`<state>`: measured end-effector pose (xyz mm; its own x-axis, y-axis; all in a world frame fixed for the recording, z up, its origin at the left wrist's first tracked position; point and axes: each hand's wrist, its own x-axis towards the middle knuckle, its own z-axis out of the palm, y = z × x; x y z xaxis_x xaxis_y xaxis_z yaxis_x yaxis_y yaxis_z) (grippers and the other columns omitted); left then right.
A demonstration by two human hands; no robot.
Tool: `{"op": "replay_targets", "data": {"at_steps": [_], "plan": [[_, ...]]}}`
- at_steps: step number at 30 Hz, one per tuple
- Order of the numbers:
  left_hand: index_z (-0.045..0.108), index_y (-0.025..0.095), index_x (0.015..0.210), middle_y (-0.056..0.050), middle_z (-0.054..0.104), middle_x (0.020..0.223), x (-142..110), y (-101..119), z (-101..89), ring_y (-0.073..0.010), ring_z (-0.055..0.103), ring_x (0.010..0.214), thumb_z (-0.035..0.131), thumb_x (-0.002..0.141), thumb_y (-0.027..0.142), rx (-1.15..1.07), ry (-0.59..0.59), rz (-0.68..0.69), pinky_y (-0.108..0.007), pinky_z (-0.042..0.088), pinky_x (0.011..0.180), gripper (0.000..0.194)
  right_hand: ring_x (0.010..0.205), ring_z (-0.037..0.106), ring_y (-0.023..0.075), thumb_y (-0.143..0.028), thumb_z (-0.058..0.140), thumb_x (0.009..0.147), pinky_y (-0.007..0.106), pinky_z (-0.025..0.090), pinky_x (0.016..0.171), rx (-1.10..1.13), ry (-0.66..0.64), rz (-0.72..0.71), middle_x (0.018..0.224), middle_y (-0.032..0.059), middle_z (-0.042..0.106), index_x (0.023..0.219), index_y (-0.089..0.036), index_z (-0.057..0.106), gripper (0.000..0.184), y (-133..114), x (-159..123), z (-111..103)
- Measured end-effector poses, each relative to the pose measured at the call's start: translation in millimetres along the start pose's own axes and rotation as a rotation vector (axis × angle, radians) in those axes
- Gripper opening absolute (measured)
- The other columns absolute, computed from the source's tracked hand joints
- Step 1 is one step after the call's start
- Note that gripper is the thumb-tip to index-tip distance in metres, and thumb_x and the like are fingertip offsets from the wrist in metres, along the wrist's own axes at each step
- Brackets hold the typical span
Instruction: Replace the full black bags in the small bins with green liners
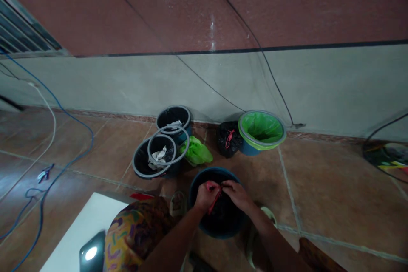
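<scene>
Head view: left hand (pixel 207 195) and right hand (pixel 237 195) close together, fingers pinching a red drawstring (pixel 214 199) gathered at the neck of a black bin bag (pixel 223 216) inside a blue bucket (pixel 216 173). Just beyond, a tied black bag (pixel 228 139) sits beside a green-lined bin (pixel 261 129). Risk: a hard pull could snap or slip the drawstring, letting the neck fall open. No readable labels or writing.

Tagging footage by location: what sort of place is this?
Probably a home's utility corner or back porch: round black plastic waste bins, a black rubbish bag tied with red string, and a brown tiled floor along a grey-green painted wall.
</scene>
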<state>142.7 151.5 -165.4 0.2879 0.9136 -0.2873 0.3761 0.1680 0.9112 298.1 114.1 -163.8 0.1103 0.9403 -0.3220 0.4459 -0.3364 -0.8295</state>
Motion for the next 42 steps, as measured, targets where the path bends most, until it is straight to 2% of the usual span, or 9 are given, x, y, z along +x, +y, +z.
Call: {"op": "replay_targets", "data": {"at_steps": [2, 5, 12, 23, 32, 35, 37, 39, 42], "plan": [[0.07, 0.017, 0.074, -0.003, 0.073, 0.076, -1.2, -0.5, 1.1, -0.0148, 0.066, 0.074, 0.058, 0.076, 0.017, 0.02, 0.003, 0.003, -0.025, 0.053, 0.074, 0.012, 0.092, 0.067, 0.0194, -0.026, 0.051, 0.085, 0.032, 0.049, 0.087, 0.014, -0.052, 0.008, 0.094, 0.0076, 0.074, 0.089, -0.018, 0.072, 0.022, 3.2, 0.2, 2.6], [0.069, 0.017, 0.075, -0.003, 0.072, 0.077, -2.4, 2.6, -0.3, -0.0147, 0.066, 0.074, 0.058, 0.078, 0.019, 0.084, -0.014, 0.019, -0.024, 0.052, 0.072, 0.012, 0.088, 0.066, 0.0187, -0.025, 0.047, 0.087, 0.03, 0.048, 0.083, -0.081, -0.055, -0.015, 0.088, 0.0078, 0.072, 0.081, -0.018, 0.071, 0.025, 4.4, -0.3, 3.0], [0.065, 0.018, 0.07, -0.002, 0.066, 0.068, -6.3, 9.7, -17.4, -0.0138, 0.06, 0.066, 0.058, 0.081, 0.024, 0.36, -0.08, 0.165, -0.024, 0.043, 0.065, 0.014, 0.09, 0.064, 0.0178, -0.018, 0.043, 0.09, 0.027, 0.044, 0.082, -0.334, -0.012, -0.041, 0.094, 0.009, 0.07, 0.086, -0.017, 0.069, 0.026, 8.2, -5.3, 0.9], [0.06, 0.019, 0.067, 0.0, 0.06, 0.064, -17.5, 6.3, -26.5, -0.0118, 0.054, 0.062, 0.054, 0.08, 0.021, 0.335, -0.063, 0.122, -0.022, 0.038, 0.061, 0.015, 0.088, 0.064, 0.0161, -0.021, 0.044, 0.094, 0.025, 0.042, 0.079, -0.451, 0.007, 0.033, 0.098, 0.0071, 0.069, 0.087, -0.018, 0.068, 0.026, 4.6, -12.0, 0.8], [0.06, 0.018, 0.068, 0.0, 0.062, 0.065, -16.6, 2.9, -25.4, -0.0128, 0.057, 0.064, 0.054, 0.082, 0.023, 0.294, -0.043, 0.081, -0.023, 0.043, 0.065, 0.016, 0.086, 0.066, 0.0179, -0.022, 0.042, 0.093, 0.028, 0.044, 0.08, -0.444, 0.039, 0.064, 0.097, 0.0079, 0.07, 0.087, -0.018, 0.067, 0.026, -1.6, -13.5, 0.4], [0.064, 0.018, 0.076, -0.003, 0.067, 0.074, -17.7, -2.3, -26.0, -0.0156, 0.062, 0.072, 0.052, 0.084, 0.025, 0.282, -0.032, 0.085, -0.027, 0.049, 0.074, 0.017, 0.096, 0.067, 0.0194, -0.02, 0.042, 0.09, 0.03, 0.047, 0.09, -0.281, 0.083, 0.048, 0.103, 0.0081, 0.071, 0.099, -0.018, 0.065, 0.025, 7.9, -17.3, 3.8], [0.067, 0.018, 0.09, -0.006, 0.071, 0.091, -21.1, -6.6, -29.3, -0.0189, 0.066, 0.089, 0.052, 0.084, 0.024, 0.25, -0.025, 0.11, -0.032, 0.051, 0.087, 0.018, 0.107, 0.065, 0.019, -0.013, 0.041, 0.085, 0.032, 0.046, 0.099, -0.165, 0.136, 0.046, 0.113, 0.009, 0.07, 0.114, -0.017, 0.061, 0.035, 17.9, -23.1, 7.8], [0.066, 0.018, 0.108, -0.009, 0.07, 0.112, -26.3, -11.6, -34.2, -0.0213, 0.062, 0.11, 0.051, 0.079, 0.017, 0.24, -0.024, 0.132, -0.038, 0.046, 0.102, 0.032, 0.118, 0.061, 0.0191, -0.005, 0.04, 0.077, 0.033, 0.043, 0.105, -0.116, 0.169, 0.072, 0.124, 0.012, 0.066, 0.127, -0.014, 0.054, 0.053, 28.0, -31.0, 12.8], [0.058, 0.016, 0.128, -0.011, 0.061, 0.132, -34.6, -20.3, -38.3, -0.0241, 0.051, 0.129, 0.051, 0.065, 0.006, 0.291, -0.077, 0.099, -0.042, 0.035, 0.115, 0.065, 0.131, 0.052, 0.0215, 0.0, 0.043, 0.065, 0.034, 0.041, 0.109, -0.133, 0.108, 0.107, 0.141, 0.0165, 0.054, 0.142, -0.01, 0.042, 0.078, 36.5, -42.6, 23.3]]}}
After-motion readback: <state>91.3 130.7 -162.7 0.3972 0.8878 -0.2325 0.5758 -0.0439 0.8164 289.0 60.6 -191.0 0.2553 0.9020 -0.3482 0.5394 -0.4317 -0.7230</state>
